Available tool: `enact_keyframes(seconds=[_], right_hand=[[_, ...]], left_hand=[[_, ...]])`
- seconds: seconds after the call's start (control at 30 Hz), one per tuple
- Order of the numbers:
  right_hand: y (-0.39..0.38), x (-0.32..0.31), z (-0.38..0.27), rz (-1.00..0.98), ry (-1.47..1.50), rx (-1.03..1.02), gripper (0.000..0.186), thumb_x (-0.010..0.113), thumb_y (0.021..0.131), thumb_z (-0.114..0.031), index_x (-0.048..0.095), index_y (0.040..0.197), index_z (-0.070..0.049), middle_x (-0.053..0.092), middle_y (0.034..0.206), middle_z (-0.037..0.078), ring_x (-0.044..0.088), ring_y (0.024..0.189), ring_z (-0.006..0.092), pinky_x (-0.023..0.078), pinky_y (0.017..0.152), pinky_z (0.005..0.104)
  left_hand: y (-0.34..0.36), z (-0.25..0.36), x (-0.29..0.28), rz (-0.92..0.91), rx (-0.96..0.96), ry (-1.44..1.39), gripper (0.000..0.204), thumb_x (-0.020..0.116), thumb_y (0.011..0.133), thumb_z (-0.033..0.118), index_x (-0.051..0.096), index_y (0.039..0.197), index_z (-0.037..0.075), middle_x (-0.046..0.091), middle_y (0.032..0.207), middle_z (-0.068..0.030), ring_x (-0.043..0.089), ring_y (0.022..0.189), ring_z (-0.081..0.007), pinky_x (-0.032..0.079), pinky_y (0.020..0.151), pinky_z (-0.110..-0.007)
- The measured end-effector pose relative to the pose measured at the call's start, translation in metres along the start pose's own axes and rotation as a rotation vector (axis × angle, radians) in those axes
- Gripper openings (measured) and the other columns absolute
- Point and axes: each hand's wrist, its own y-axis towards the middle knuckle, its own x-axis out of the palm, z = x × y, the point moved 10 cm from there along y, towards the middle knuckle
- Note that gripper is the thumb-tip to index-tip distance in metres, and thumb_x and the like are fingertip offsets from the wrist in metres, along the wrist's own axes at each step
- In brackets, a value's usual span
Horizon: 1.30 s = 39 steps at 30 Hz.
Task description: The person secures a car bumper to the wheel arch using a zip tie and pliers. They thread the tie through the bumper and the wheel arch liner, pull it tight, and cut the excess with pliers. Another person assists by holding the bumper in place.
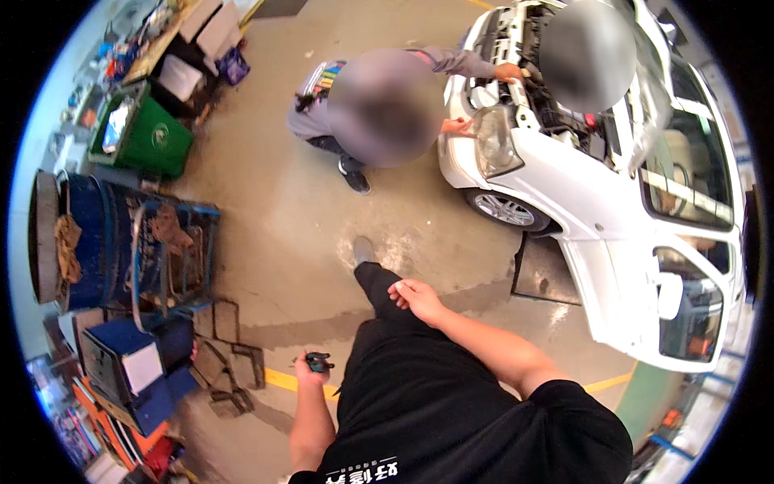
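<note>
A small dark tool (pixel 318 361) is gripped in the left hand (pixel 309 369), held low, well apart from the white car (pixel 597 202). The right hand (pixel 415 297) is held loosely curled and empty, nearer the car.

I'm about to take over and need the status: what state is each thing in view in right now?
Left hand: shut on a small dark tool.
Right hand: empty, loosely curled, by the thigh.
Car hood: raised.
Car door: swung open.
Headlight: partly out of its mount, in a co-worker's hand.
Green bin: lid open.
</note>
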Motion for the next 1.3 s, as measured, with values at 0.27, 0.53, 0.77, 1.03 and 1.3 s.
enact_keyframes(seconds=[0.27, 0.53, 0.77, 1.03, 1.3], right_hand=[[0.15, 0.037, 0.071, 0.017, 0.375, 0.521, 0.031, 0.055, 0.107, -0.04, 0.063, 0.116, -0.012, 0.063, 0.097, 0.0, 0.059, 0.082, 0.0126, 0.051, 0.076, 0.0301], [0.218, 0.056, 0.144, 0.052, 0.574, 0.776, 0.039, 0.056, 0.104, -0.048, 0.062, 0.123, -0.013, 0.064, 0.107, 0.001, 0.06, 0.094, 0.0158, 0.049, 0.08, 0.0324], [0.241, 0.112, 0.189, 0.064, 0.974, 0.903, 0.054, 0.059, 0.101, -0.052, 0.054, 0.139, -0.013, 0.064, 0.12, 0.007, 0.061, 0.098, 0.0187, 0.051, 0.083, 0.0339], [0.289, 0.154, 0.226, -0.101, 1.126, 0.985, 0.068, 0.057, 0.1, -0.055, 0.038, 0.155, -0.019, 0.056, 0.134, 0.006, 0.052, 0.104, 0.0176, 0.044, 0.085, 0.0329], [0.308, 0.148, 0.227, -0.139, 1.183, 1.001, 0.074, 0.057, 0.101, -0.053, 0.031, 0.159, -0.017, 0.05, 0.145, 0.012, 0.055, 0.112, 0.0204, 0.046, 0.09, 0.0364]], left_hand=[[-0.039, 0.065, 0.081, -0.147, 0.096, -0.117, 0.021, 0.066, 0.099, 0.035, 0.062, 0.092, 0.017, 0.069, 0.084, -0.0003, 0.068, 0.074, -0.0156, 0.057, 0.067, -0.035], [0.062, 0.095, 0.181, -0.34, -0.155, -0.432, 0.016, 0.059, 0.106, 0.026, 0.064, 0.115, 0.014, 0.064, 0.098, -0.0004, 0.064, 0.085, -0.0127, 0.051, 0.07, -0.028], [0.16, 0.102, 0.176, -0.392, -0.344, -0.507, 0.029, 0.051, 0.108, 0.025, 0.055, 0.135, 0.015, 0.058, 0.104, -0.0018, 0.057, 0.084, -0.0121, 0.044, 0.066, -0.027], [0.207, 0.101, 0.179, -0.505, -0.43, -0.681, 0.037, 0.057, 0.105, 0.023, 0.045, 0.139, 0.013, 0.051, 0.098, -0.0025, 0.053, 0.076, -0.0107, 0.043, 0.062, -0.026], [0.216, 0.104, 0.19, -0.733, -0.389, -0.764, 0.044, 0.062, 0.104, 0.022, 0.038, 0.139, 0.012, 0.052, 0.099, -0.0038, 0.054, 0.069, -0.0125, 0.041, 0.057, -0.027]])
